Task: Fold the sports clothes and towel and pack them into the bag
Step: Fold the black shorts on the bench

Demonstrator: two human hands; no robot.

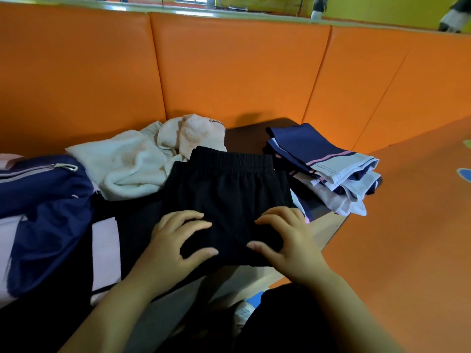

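Orange padded wall (229,72) noted across 10 to 2 o'clock; orange floor (407,250) at 3 to 5 o'clock. A low table (247,136) is seen against the wall, its right edge running from 3 towards 5 o'clock.

Navy and pink bag (46,200) recorded at 9 o'clock, slumped. The zip pull (66,167) lies on top; the contents cannot be made out.

Black shorts (229,184) are laid flat at centre, waistband towards 12 o'clock, overlapping the bag's near side at 8 o'clock.

White towel (132,164) is crumpled at 11 o'clock of the shorts, touching both them and the bag.

A folded stack (323,164) of navy, white and pink clothes sits at 2 o'clock of the shorts, reaching the table's right edge.

Bare tabletop is left at 12 o'clock, between towel and stack.

Left hand (178,240) and right hand (288,238) are pressed on the shorts' near half, fingers spread and arched, nothing gripped.
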